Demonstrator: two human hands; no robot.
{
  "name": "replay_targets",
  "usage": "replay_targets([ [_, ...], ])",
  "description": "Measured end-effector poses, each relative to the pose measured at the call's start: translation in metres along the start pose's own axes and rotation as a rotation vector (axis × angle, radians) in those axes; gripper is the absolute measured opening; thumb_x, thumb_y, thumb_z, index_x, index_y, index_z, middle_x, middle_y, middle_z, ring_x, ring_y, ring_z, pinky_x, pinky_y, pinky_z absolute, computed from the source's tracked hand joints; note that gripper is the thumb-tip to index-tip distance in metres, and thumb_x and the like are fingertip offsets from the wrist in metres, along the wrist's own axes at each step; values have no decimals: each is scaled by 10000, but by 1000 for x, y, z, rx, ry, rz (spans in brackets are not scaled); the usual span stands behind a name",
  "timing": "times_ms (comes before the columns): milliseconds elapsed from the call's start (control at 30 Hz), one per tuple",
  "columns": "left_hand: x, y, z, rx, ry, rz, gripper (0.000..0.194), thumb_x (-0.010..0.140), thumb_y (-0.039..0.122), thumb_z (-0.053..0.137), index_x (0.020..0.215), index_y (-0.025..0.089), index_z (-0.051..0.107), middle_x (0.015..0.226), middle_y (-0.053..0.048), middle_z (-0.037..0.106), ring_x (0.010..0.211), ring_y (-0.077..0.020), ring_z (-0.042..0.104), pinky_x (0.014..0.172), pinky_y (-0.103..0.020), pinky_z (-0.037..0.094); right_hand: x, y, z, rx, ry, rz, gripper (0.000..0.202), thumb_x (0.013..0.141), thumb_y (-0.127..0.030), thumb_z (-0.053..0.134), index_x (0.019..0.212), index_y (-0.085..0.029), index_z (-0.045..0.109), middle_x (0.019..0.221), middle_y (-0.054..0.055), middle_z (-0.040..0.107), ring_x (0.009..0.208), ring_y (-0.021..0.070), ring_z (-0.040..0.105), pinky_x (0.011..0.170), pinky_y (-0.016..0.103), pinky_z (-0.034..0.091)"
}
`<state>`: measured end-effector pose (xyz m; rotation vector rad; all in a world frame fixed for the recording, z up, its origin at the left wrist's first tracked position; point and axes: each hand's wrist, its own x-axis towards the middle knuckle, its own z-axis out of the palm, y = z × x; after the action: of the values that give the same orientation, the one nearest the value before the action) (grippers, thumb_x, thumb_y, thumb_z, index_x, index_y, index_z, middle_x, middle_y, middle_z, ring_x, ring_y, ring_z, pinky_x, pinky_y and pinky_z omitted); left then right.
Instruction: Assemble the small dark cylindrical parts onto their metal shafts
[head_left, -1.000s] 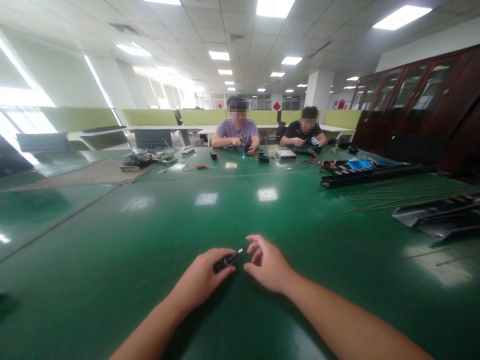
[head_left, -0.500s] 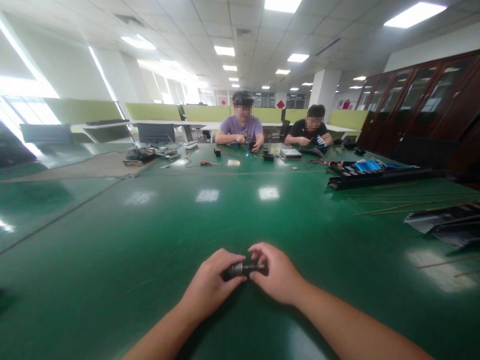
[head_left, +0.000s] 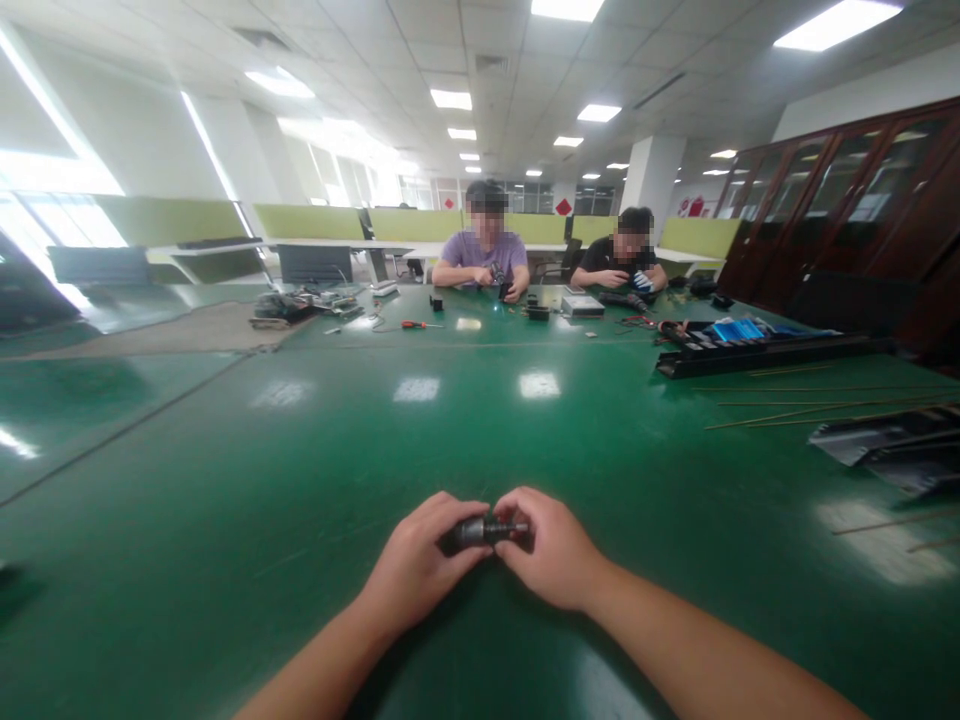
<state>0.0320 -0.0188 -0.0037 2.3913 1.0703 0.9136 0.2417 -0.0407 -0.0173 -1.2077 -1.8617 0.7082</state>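
A dark cylindrical metal part (head_left: 472,532) with a narrower stepped shaft lies level between my hands, low in the middle of the view. My left hand (head_left: 420,560) is wrapped round its thick end, thumb and fingers closed on it. At the thin end, my right hand (head_left: 551,550) curls its thumb and fingers round the shaft, with the fingertips close to the collar. Both hands are just above the green table (head_left: 337,450).
Across the table a person in purple (head_left: 484,255) and a person in black (head_left: 622,262) handle parts. A red screwdriver (head_left: 420,324), a metal box (head_left: 582,305), black rails (head_left: 772,352) and thin rods (head_left: 810,407) lie about. Circuit boards (head_left: 300,305) sit at far left.
The fingers of my right hand have closed in on the shaft, where they were raised off it before. My left hand has barely shifted.
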Motion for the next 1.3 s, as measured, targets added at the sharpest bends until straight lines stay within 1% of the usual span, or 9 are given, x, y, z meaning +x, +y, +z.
replay_targets([
  [133, 0, 0, 1, -2, 3, -21, 306, 811, 328, 732, 1102, 249, 682, 947, -30, 693, 853, -181, 652, 766, -268, 520, -1, -3, -1, -15, -1, -48, 194, 764, -139, 661, 939, -220, 681, 892, 21, 686, 813, 184, 621, 720, 280, 459],
  [233, 1, 1, 2, -3, -12, -35, 271, 801, 320, 735, 1060, 249, 693, 918, -22, 695, 831, -176, 654, 751, -261, 518, -2, -4, -1, -40, -2, -69, 147, 793, -169, 652, 918, -217, 714, 870, 30, 707, 799, 189, 636, 730, 290, 462],
  [333, 2, 3, 3, 7, -18, -38, 210, 809, 319, 717, 1002, 237, 711, 873, -27, 692, 801, -176, 651, 726, -260, 517, -2, -4, -1, -10, -10, -47, 163, 781, -177, 665, 924, -217, 732, 876, 32, 727, 788, 189, 652, 721, 286, 474],
  [433, 1, 4, 4, 30, -25, -28, 212, 819, 341, 705, 999, 229, 718, 866, -37, 695, 796, -182, 652, 719, -269, 520, -1, -2, -1, 18, -24, -9, 172, 758, -193, 695, 921, -213, 746, 878, 35, 741, 783, 195, 663, 721, 289, 487],
  [633, -1, 4, 5, 32, -29, -40, 222, 811, 294, 717, 1027, 244, 708, 970, -24, 734, 887, -194, 682, 822, -295, 534, 0, -2, -1, 32, -29, 27, 156, 757, -212, 711, 905, -212, 763, 871, 38, 750, 782, 197, 671, 716, 291, 491],
  [900, 0, 9, 3, 15, -20, -4, 192, 825, 266, 702, 1014, 234, 703, 948, -24, 733, 861, -183, 681, 803, -282, 542, 1, -3, -4, 16, -24, -13, 133, 765, -216, 710, 884, -214, 770, 840, 30, 747, 754, 185, 665, 692, 278, 475],
  [1167, 0, 5, 3, 27, -7, -14, 204, 805, 258, 723, 1007, 236, 706, 934, -17, 733, 842, -179, 682, 786, -275, 541, 1, -2, -3, -10, -27, -17, 111, 770, -225, 711, 865, -208, 767, 811, 23, 739, 720, 173, 648, 660, 262, 456],
  [1300, 0, 4, 3, 26, -8, -9, 198, 811, 251, 717, 1008, 244, 706, 932, -12, 730, 842, -178, 677, 791, -277, 536, 1, 0, -2, -16, -16, -31, 102, 771, -205, 703, 855, -204, 760, 797, 14, 733, 709, 161, 642, 655, 249, 448],
])
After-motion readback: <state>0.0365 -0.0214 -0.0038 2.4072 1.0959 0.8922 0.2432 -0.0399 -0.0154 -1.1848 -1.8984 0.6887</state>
